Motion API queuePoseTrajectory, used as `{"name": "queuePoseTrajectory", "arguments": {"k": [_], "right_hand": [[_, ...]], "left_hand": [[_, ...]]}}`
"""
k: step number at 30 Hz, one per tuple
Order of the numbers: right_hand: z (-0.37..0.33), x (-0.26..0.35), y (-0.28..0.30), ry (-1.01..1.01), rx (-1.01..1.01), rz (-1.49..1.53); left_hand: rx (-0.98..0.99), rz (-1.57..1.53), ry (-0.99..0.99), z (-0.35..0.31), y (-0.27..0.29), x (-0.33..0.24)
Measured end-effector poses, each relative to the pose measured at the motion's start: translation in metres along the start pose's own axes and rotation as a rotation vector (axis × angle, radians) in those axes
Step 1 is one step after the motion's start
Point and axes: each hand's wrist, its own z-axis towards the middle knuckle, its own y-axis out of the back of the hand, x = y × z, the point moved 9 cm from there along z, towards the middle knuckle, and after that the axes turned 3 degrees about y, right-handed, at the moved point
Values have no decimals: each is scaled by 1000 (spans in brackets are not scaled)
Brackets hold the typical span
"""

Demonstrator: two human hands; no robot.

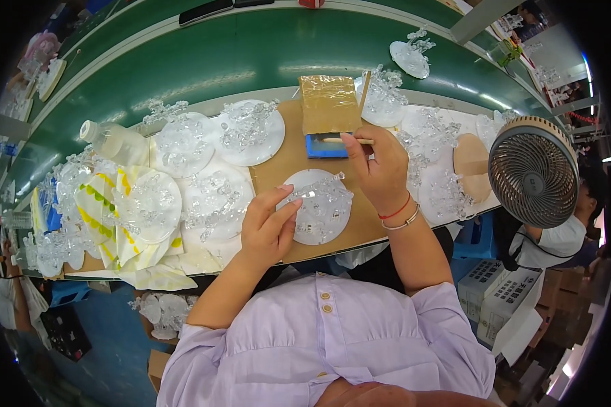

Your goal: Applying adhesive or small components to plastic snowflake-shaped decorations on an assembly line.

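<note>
I've got the right hand at 2 o'clock of the white disc, pinching a wooden stick, one end over the blue tray at 12. Left hand sits at 8 o'clock, fingertips at a clear piece over the disc; can't tell if they grip. Fan well apart at 3.

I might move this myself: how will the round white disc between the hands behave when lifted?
The white disc looks flat and smooth, so probably stiff and perhaps slippery. The clear pieces on it look glassy and knobbly, so they may be fragile or snag.
</note>
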Motion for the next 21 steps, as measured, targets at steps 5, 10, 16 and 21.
{"name": "queuePoseTrajectory", "arguments": {"k": [5, 10, 16, 21], "right_hand": [[2, -3, -6, -27, 60, -20], [3, -7, -7, -41, 14, 72], [-2, -7, -3, 1, 102, -4], [-4, -7, -1, -17, 132, -8]], "left_hand": [[0, -34, -4, -2, 0, 6], [53, -65, 20, -3, -2, 6], [33, -80, 19, -3, 0, 8], [24, -65, -3, -1, 2, 7]]}}
